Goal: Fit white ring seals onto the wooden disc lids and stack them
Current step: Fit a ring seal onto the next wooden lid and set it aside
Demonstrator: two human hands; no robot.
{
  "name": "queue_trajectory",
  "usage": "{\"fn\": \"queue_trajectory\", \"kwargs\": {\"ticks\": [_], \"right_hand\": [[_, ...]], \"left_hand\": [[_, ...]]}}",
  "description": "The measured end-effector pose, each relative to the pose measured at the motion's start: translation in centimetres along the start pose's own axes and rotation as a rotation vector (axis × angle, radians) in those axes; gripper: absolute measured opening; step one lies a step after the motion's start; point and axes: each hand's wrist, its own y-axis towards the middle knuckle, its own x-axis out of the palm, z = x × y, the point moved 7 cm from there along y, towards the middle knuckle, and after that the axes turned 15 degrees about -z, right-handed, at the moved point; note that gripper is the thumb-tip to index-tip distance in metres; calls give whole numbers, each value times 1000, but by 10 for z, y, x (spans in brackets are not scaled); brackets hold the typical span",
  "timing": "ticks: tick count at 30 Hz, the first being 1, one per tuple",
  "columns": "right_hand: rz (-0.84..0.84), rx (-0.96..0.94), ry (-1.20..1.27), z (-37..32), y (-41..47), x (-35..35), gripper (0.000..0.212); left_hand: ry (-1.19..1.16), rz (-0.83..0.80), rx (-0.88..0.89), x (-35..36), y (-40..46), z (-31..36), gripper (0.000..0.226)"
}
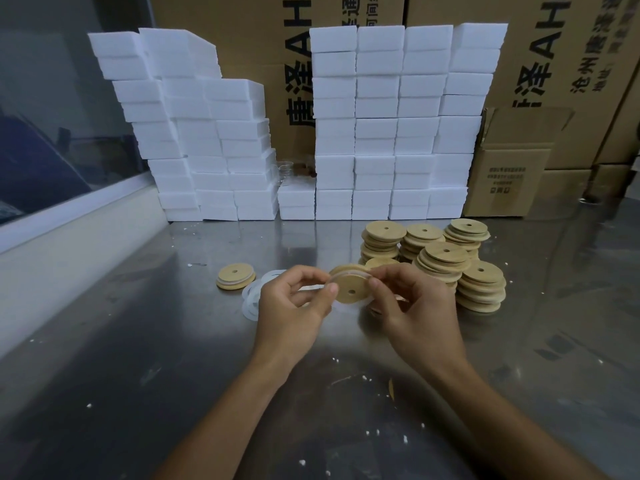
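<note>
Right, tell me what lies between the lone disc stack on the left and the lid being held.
In the head view, loose white ring seals lie on the metal table between the small left stack and the held lid.

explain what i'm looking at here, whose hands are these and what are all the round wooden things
There is no machine: one camera worn on a person's head looks down at their two bare hands. The left hand and right hand together hold a round wooden disc lid with a centre hole, with a thin white ring seal round its edge. On the shiny metal table lie loose white rings, a short stack of lids on the left, and taller piles of wooden lids on the right. White foam blocks and cardboard boxes stand behind.
</note>
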Motion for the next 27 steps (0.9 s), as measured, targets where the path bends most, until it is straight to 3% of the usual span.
{"fn": "queue_trajectory", "kwargs": {"ticks": [8,19,27], "right_hand": [[-20,-82,-73,-11,-1,2,8],[-46,39,285,5,4,5,9],[-87,10,224,1,4,4,5]], "left_hand": [[206,0,162,0,-1,21,17],[18,75,63,-9,0,10,23],[-223,119,-44,-10,0,-2,27]]}}
